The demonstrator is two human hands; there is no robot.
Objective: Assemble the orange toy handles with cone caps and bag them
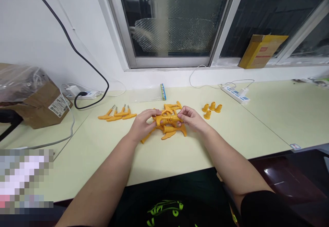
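Over a pile on the table, my left hand (142,123) is closed on the T-shaped handle of a yellow corkscrew (169,118). My right hand (191,118) pinches the ribbed yellow sleeve at the other end, in line with the handle. Whether the sleeve is fully seated cannot be made out. Below and behind the hands lie several more yellow corkscrews (169,135), many with sleeves on, partly covered by my fingers. Left of the pile, several yellow corkscrews (117,118) lie with bare metal spirals pointing away. On the right stand several loose yellow sleeves (212,105).
A clear plastic bag (147,94) lies by the wall. Power strips (235,94) with cables sit at the back right and back left. An open cardboard box (45,103) is at the left, and a black cable (69,38) hangs down before the wall.
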